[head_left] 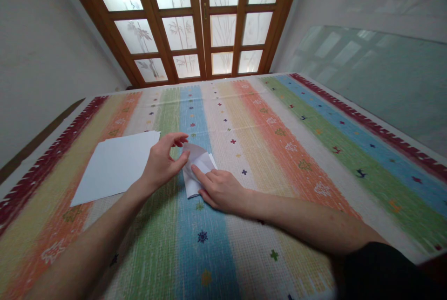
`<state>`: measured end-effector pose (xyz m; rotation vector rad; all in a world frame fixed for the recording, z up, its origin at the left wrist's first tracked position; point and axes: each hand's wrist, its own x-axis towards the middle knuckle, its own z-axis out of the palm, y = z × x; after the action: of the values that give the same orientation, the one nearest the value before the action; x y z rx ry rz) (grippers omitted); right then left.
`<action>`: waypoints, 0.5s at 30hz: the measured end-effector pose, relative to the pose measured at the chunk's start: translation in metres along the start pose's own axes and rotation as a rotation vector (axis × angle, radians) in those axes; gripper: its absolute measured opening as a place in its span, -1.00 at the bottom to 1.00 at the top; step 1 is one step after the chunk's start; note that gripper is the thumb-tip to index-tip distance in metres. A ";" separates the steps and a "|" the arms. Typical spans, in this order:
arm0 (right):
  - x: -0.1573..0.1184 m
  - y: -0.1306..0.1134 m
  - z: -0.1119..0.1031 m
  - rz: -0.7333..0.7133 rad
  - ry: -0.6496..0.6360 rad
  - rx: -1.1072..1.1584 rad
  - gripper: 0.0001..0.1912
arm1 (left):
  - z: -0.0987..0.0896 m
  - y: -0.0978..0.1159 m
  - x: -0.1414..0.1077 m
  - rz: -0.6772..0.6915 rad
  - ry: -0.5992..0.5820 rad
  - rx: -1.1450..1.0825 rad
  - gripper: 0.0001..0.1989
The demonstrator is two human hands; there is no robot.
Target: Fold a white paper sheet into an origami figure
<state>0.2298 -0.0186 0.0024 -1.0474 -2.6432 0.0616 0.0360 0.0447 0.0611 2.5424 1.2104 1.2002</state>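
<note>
A small folded piece of white paper (192, 183) lies on the blue stripe of the tablecloth, with one flap raised and curved at its far left corner. At that flap is my left hand (163, 160), its thumb touching the paper and its fingers curved apart from the thumb. My right hand (223, 190) rests on the right side of the folded paper, the index finger stretched over it and the thumb at its near edge. Some of the paper is hidden under the right hand's fingers.
A stack of white sheets (111, 162) lies to the left, close to my left forearm. The striped tablecloth (279, 239) covers the table. Beyond its far edge stand wooden doors (204, 34) with glass panes; walls flank both sides.
</note>
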 end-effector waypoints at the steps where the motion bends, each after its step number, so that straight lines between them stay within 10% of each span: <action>1: 0.000 0.000 0.000 0.001 0.001 -0.003 -0.38 | 0.001 -0.001 -0.002 -0.026 0.011 -0.012 -0.75; 9: 0.001 0.000 -0.001 0.014 -0.012 0.001 -0.38 | -0.013 -0.006 0.002 0.150 -0.095 -0.067 -0.68; 15: 0.002 -0.001 -0.003 0.015 -0.031 -0.023 -0.37 | -0.048 0.009 0.036 0.452 -0.553 0.339 -0.83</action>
<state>0.2287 -0.0185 0.0055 -1.0823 -2.6694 0.0511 0.0225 0.0514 0.1201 3.1961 0.7811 0.2702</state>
